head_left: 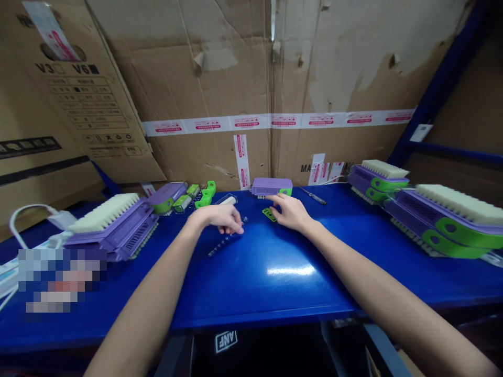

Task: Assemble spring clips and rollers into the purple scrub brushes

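On the counter (251, 293), a thin transparent strip (220, 245) slants under the left hand (225, 219), whose fingers curl inward; whether they pinch it, I cannot tell. The right hand (288, 210) has its fingers parted and bent beside a flat green piece (269, 214), contact unclear, perhaps poised low for small parts. Purple brush stacks (112, 230) (444, 220) flank both forearms, probably to keep the middle within reach. Farther back, a screwdriver (314, 196) lies right of a purple unit (272, 185), likely kept handy, before cardboard (212, 89).
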The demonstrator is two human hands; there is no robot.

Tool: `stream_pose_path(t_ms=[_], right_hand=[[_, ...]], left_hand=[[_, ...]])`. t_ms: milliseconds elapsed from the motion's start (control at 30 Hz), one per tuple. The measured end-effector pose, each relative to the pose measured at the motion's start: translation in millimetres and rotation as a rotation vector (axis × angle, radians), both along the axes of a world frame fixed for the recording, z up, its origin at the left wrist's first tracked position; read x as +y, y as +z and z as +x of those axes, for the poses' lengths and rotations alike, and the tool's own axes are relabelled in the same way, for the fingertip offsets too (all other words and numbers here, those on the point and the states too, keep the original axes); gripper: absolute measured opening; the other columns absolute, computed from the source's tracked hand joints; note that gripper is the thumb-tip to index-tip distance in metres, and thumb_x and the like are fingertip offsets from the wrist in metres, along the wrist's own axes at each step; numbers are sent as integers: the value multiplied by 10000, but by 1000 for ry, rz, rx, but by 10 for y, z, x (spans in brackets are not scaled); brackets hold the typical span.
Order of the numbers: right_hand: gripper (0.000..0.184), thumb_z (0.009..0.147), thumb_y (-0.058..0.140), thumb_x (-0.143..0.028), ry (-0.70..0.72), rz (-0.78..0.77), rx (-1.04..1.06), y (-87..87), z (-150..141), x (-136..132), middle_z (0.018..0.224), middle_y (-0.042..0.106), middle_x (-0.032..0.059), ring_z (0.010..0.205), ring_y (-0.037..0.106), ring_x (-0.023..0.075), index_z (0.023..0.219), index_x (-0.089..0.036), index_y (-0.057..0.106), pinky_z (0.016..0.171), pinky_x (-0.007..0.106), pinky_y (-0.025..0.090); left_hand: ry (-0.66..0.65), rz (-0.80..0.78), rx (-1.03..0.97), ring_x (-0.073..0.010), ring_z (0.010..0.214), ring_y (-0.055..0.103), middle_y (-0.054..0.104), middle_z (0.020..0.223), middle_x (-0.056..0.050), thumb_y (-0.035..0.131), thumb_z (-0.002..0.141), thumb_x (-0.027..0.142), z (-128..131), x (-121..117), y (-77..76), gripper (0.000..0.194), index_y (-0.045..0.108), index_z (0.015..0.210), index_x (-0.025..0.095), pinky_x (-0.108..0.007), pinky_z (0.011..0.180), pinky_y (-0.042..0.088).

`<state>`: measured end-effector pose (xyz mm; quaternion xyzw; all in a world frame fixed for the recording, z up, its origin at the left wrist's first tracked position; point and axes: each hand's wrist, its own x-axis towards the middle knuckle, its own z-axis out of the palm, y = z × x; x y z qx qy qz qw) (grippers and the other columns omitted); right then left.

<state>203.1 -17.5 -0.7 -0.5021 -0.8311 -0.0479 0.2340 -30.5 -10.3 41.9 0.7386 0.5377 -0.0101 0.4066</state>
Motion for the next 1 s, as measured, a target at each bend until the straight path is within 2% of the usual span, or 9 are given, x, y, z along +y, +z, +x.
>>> stream_pose_path(t_ms=[100,233,300,433,533,633,733,867,1000], right_hand=[[448,840,468,-199,124,75,-30,10,-55,-58,1175,597,65,964,604,192,1283,-233,517,751,269,457],[470,829,456,-166,234,93,-150,-1,-136,-96,1239,562,76,1021,586,206,1295,-219,493,730,276,458],[441,850,441,-177,234,87,-205,7,-147,-98,1261,553,86,1007,595,214,1285,-215,501,703,284,456],[398,896,391,-192,175,86,-235,46,-98,-76,1124,616,93,916,623,213,1272,-220,519,647,281,437],[351,886,422,-191,109,86,-161,45,-48,-32,1032,634,92,859,624,203,1199,-207,580,650,275,433],[292,829,524,-191,77,57,92,8,-17,43,938,647,69,803,611,180,1093,-196,646,672,267,440],[253,763,583,-167,68,-45,482,-29,0,127,740,629,21,680,579,143,998,-161,680,663,261,450],[252,726,602,-203,49,-387,1002,-33,16,184,563,524,-32,484,472,101,963,-137,655,500,246,427],[310,633,624,-92,136,-703,1396,14,28,158,565,501,-43,505,476,90,939,-139,613,489,231,445]], left_hand=[[25,354,-132,-153,532,559,619,603,-3,674,669,313,246,62,-211,269,667,870,134,-243,503,432],[55,666,-342,-201,773,635,687,842,-60,620,681,178,483,75,-421,301,640,977,122,-281,688,489],[64,640,-486,-202,834,643,690,935,-75,600,660,113,555,49,-454,407,609,1067,122,-298,753,503],[154,352,-742,-180,743,656,695,908,-88,567,738,150,612,17,-433,523,482,1251,93,-320,704,540],[172,419,-771,-200,873,659,694,953,-103,483,831,200,590,35,-426,407,509,1224,97,-342,777,540],[73,754,-489,-233,1040,608,668,1084,-125,409,872,190,541,55,-482,333,585,1146,117,-414,938,468],[-144,978,-144,-251,1151,536,616,1205,-123,416,878,186,510,60,-575,322,615,1129,152,-445,1026,384],[-253,1023,14,-255,1184,503,582,1244,-135,447,877,197,525,62,-625,285,632,1091,160,-426,1017,377],[-247,1002,9,-257,1024,565,654,1021,-122,507,859,210,547,55,-567,152,649,875,160,-409,941,399]])
